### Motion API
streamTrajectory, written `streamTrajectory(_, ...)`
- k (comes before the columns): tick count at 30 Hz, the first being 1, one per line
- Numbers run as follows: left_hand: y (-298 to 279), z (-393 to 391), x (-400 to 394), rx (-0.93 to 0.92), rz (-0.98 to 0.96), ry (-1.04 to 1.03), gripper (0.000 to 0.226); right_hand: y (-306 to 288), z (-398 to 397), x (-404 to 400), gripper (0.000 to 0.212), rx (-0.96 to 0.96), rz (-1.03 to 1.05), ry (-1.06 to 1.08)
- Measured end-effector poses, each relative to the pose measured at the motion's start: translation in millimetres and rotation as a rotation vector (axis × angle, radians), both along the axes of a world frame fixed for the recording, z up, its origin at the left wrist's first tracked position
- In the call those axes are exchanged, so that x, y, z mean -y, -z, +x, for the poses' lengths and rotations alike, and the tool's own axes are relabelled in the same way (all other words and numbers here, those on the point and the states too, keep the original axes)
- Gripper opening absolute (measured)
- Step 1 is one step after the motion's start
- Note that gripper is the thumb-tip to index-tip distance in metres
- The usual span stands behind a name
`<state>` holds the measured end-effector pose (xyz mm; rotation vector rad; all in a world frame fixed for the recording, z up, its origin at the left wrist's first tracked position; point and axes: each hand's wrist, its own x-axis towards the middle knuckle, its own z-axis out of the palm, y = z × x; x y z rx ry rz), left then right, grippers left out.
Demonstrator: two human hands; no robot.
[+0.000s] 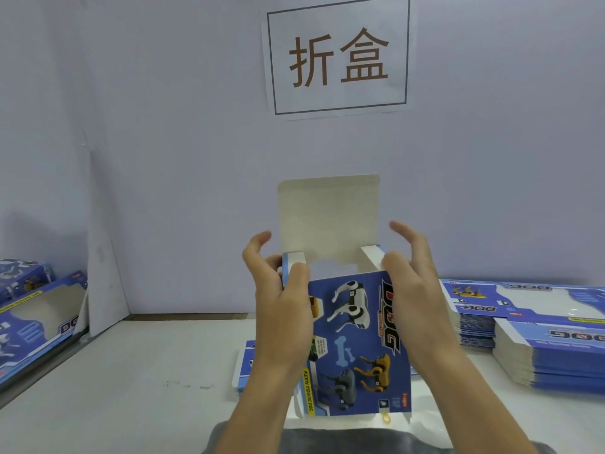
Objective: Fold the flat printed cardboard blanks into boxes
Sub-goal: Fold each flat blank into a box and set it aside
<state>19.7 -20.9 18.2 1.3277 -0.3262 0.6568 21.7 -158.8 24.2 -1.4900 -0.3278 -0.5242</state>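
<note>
Both hands (284, 303) gripping half-folded box (357, 342), top flap (327, 214) upright, blank stacks (550, 348) probably flat

Box (357, 339): blue, dog pictures, top flap up
Left hand (281, 290): holds left side
Right hand (412, 283): holds right side

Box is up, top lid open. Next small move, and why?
Probably fold the two small white side flaps inward. The left hand and right hand each pinch one, the tall white lid flap stands upright behind, and the blue printed cardboard box is open on top.
</note>
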Motion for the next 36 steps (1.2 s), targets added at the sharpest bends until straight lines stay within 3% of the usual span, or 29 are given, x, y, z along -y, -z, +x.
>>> streamTrajectory(2, 0.3, 0.0, 1.0, 0.000, 0.037, 0.014, 0.052, -1.7, 1.1, 1.6, 0.056, -0.001, -0.024, -0.030)
streamTrajectory(7, -0.5, -2.0, 0.4, 0.062, 0.078, 0.007, 0.022, -1.2, 2.1, 2.3, 0.026, 0.053, 0.042, -0.038)
streamTrajectory(9, -0.1, -5.4, -0.4, 0.086, 0.042, 0.047, 0.010, 2.3, 3.5, 1.7, 0.028, 0.083, 0.083, -0.013)
streamTrajectory(14, -1.0, -4.2, -7.1, 0.076, -0.154, 0.188, 0.046, 8.4, 0.4, -1.0, 0.057, 0.039, 0.233, -0.139)
streamTrajectory(18, 2.3, -2.4, -9.0, 0.077, 0.033, 0.109, 0.044, 5.7, -2.4, -3.8, 0.037, 0.135, 0.092, -0.148)
streamTrajectory(25, 2.6, -2.8, -12.4, 0.113, 0.084, 0.160, 0.022, 3.9, -2.3, -0.8, 0.021, 0.184, 0.124, -0.178)
streamTrajectory(28, 1.7, -2.9, -14.0, 0.100, 0.072, 0.138, 0.026, 4.7, -0.1, 0.8, 0.016, 0.188, 0.123, -0.192)
streamTrajectory(32, -0.3, -0.1, -22.2, 0.096, 0.029, 0.192, 0.013, 7.1, 1.8, 1.2, 0.019, 0.175, 0.104, -0.189)
streamTrajectory(36, -1.1, 1.8, -29.9, 0.079, 0.040, 0.293, 0.027, 8.9, 3.7, 5.6, 0.018, 0.167, 0.152, -0.238)
